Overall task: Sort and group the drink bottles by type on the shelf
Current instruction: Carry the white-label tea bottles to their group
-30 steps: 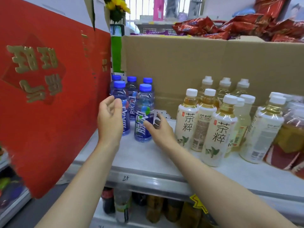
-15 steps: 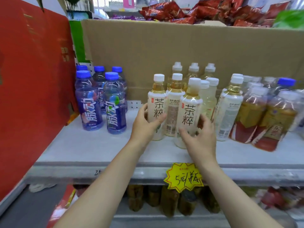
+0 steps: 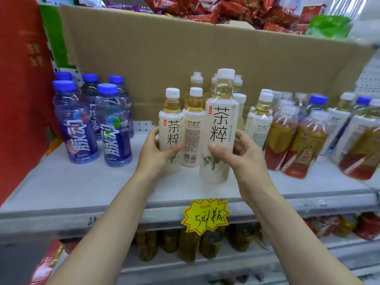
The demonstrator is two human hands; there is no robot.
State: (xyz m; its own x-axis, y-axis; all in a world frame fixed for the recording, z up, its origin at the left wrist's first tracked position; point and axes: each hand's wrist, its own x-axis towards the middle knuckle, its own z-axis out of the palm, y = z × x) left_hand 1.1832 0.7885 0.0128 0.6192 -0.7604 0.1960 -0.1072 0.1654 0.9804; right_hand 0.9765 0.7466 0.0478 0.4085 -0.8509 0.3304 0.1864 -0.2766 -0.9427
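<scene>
Black characters "茶粹" run down the white labels of two white-capped tea bottles (image 3: 221, 128), at centre. At nine o'clock, blue-capped clear bottles with purple labels (image 3: 115, 130) read "脉动" in white. A yellow starburst price tag (image 3: 206, 216) on the grey shelf edge (image 3: 61, 221), six o'clock, reads "5元/瓶"; handwritten "2" to its left.

Behind the white-labelled tea bottles (image 3: 220, 128), more of the same stand half hidden, only caps showing. Right of them, the amber bottles (image 3: 370, 140) blur and run off the edge. Below them, the dark bottles (image 3: 187, 245) lose their tops behind the shelf (image 3: 82, 192).
</scene>
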